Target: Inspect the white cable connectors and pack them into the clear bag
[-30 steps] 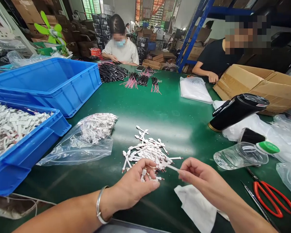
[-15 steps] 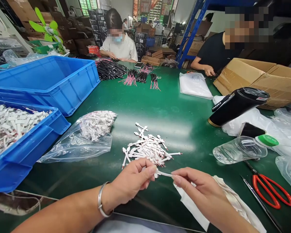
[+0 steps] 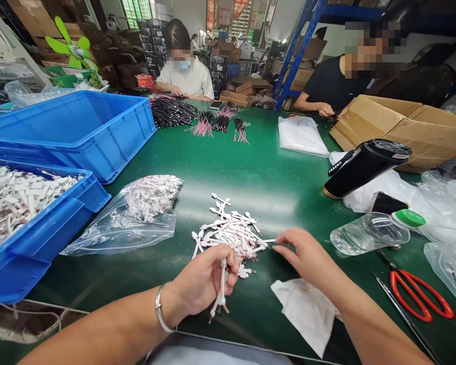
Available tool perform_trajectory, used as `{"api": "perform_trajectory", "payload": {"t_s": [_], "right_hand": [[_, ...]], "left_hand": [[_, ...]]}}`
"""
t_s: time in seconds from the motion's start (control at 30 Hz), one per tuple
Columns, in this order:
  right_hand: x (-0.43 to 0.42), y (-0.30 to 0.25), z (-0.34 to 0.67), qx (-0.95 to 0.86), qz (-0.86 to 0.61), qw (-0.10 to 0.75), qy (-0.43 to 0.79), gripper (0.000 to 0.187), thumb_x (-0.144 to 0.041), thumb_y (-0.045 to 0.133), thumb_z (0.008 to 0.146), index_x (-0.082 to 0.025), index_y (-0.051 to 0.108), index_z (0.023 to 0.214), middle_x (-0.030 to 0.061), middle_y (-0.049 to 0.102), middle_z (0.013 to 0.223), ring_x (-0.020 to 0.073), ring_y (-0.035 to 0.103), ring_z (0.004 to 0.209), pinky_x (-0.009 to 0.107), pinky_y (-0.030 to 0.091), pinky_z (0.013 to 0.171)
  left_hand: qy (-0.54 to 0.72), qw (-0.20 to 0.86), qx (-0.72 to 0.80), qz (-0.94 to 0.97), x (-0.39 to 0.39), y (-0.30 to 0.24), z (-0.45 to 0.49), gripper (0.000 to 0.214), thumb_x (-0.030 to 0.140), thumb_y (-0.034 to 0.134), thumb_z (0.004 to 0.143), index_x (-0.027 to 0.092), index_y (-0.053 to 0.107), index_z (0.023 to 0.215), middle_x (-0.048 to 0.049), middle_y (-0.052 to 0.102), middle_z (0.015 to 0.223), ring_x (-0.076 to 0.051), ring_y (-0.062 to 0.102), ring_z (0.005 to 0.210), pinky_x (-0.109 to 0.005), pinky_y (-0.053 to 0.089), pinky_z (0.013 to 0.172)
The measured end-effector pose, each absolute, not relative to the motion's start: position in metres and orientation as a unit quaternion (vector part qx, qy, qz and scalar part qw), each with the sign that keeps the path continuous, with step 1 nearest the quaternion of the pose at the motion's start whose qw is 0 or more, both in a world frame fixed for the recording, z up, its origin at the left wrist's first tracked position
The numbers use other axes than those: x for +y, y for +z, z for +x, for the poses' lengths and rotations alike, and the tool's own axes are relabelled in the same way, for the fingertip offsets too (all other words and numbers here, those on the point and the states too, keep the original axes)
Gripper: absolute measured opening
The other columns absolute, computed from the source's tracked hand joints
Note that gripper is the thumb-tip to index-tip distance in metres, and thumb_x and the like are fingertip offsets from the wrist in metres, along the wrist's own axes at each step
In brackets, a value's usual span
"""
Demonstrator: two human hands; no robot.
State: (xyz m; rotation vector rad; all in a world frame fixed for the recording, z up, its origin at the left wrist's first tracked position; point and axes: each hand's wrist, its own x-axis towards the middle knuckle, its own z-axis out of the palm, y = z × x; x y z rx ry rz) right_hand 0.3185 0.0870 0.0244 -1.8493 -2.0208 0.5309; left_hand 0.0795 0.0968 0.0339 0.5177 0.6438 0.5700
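Observation:
My left hand point(image 3: 207, 281), with a silver bangle at the wrist, is closed around a few white connector leads point(image 3: 222, 286). Their bare reddish wire ends hang down below the fingers. A loose pile of similar white leads point(image 3: 231, 230) lies on the green table just beyond it. At the pile's right edge is my right hand point(image 3: 307, 253), thumb and forefinger slightly apart around the tip of one outlying lead point(image 3: 265, 242). Whether they touch that lead I cannot tell. A crumpled white cloth or paper piece point(image 3: 307, 309) lies below the right forearm.
Left are a blue bin point(image 3: 133, 124), a lower blue bin point(image 3: 72, 203) full of white leads, and a clear bag point(image 3: 148, 200) of them. Right are a black tumbler point(image 3: 365, 170), plastic bottle point(image 3: 368, 235), red-handled scissors point(image 3: 421, 299) and tweezers point(image 3: 395, 304). Two people sit opposite.
My right hand has let go of the lead held between both hands and moved up to the pile's right edge. The left hand has turned, its leads now pointing down. The white piece shows more fully.

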Motion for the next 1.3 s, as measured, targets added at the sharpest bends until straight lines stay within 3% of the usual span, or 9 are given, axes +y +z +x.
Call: {"api": "perform_trajectory", "payload": {"t_s": [0.1,0.33,0.4,0.57,0.67,0.8,1.0,1.17,1.3], "right_hand": [[0.106,0.007,0.334,-0.725,-0.653,0.164,0.143,0.014,-0.03,0.051,0.082,-0.021,0.055,0.072,0.0031,0.057,0.074,0.0201,0.051,0.077,0.032,0.041,0.068],[0.084,0.016,0.336,-0.716,-0.668,0.171,0.113,0.022,-0.029,0.041,0.089,-0.022,0.047,0.069,0.0028,0.055,0.071,0.0191,0.049,0.069,0.033,0.039,0.063],[0.07,0.025,0.328,-0.722,-0.661,0.19,0.072,0.023,-0.031,0.038,0.091,-0.022,0.047,0.071,0.0027,0.054,0.069,0.0188,0.049,0.066,0.032,0.038,0.059],[0.042,0.039,0.296,-0.806,-0.534,0.256,0.006,0.015,-0.018,0.042,0.09,-0.021,0.053,0.08,0.0038,0.06,0.073,0.018,0.052,0.068,0.033,0.04,0.064],[0.036,0.043,0.284,-0.824,-0.496,0.274,0.001,0.014,-0.013,0.043,0.088,-0.021,0.055,0.086,0.0041,0.063,0.079,0.0173,0.053,0.071,0.033,0.041,0.067],[0.036,0.046,0.278,-0.812,-0.501,0.291,0.062,0.014,-0.016,0.043,0.089,-0.022,0.056,0.087,0.0025,0.062,0.072,0.0161,0.054,0.065,0.03,0.043,0.062],[0.037,0.044,0.274,-0.726,-0.583,0.279,0.236,0.019,-0.03,0.041,0.09,-0.025,0.06,0.089,0.0012,0.065,0.075,0.0155,0.059,0.068,0.027,0.047,0.064],[0.034,0.047,0.269,-0.643,-0.619,0.287,0.347,0.022,-0.038,0.045,0.089,-0.025,0.062,0.083,-0.0014,0.065,0.072,0.0139,0.059,0.067,0.023,0.047,0.063],[0.025,0.045,0.27,-0.644,-0.615,0.322,0.321,0.015,-0.036,0.051,0.086,-0.027,0.063,0.085,-0.0005,0.065,0.075,0.0147,0.059,0.067,0.023,0.047,0.062]], "left_hand": [[0.239,0.881,0.32,0.253,0.098,0.033,0.079,0.021,0.036,0.054,0.074,0.015,0.052,0.071,-0.0001,0.052,0.067,-0.007,0.048,0.051,-0.019,0.033,0.044],[0.209,0.835,0.369,0.351,0.093,0.037,0.081,0.035,0.041,0.07,0.066,0.018,0.044,0.072,0.0071,0.045,0.053,-0.002,0.03,0.041,-0.016,0.011,0.038],[0.216,0.812,0.382,0.383,0.091,0.036,0.082,0.036,0.041,0.07,0.066,0.018,0.046,0.08,0.0085,0.043,0.054,-0.002,0.03,0.042,-0.017,0.014,0.039],[0.277,0.767,0.377,0.439,0.088,0.034,0.085,0.046,0.031,0.075,0.062,0.019,0.051,0.099,0.0033,0.05,0.081,-0.003,0.037,0.056,-0.018,0.031,0.052],[0.293,0.754,0.368,0.459,0.087,0.037,0.084,0.042,0.032,0.076,0.062,0.017,0.055,0.096,0.0039,0.048,0.075,-0.005,0.04,0.06,-0.02,0.034,0.059],[0.266,0.75,0.374,0.476,0.087,0.036,0.083,0.036,0.045,0.069,0.068,0.014,0.057,0.084,0.0058,0.043,0.06,-0.005,0.035,0.05,-0.02,0.025,0.047],[0.232,0.797,0.393,0.396,0.088,0.029,0.086,0.046,0.058,0.064,0.066,0.015,0.047,0.064,0.0043,0.047,0.057,-0.002,0.031,0.041,-0.019,0.014,0.04],[0.246,0.799,0.392,0.384,0.089,0.034,0.085,0.043,0.05,0.073,0.06,0.015,0.052,0.072,0.0052,0.047,0.06,-0.002,0.032,0.044,-0.018,0.015,0.041],[0.252,0.782,0.377,0.428,0.087,0.037,0.081,0.044,0.046,0.075,0.06,0.015,0.057,0.086,0.008,0.041,0.056,-0.003,0.029,0.045,-0.019,0.016,0.043]]}}
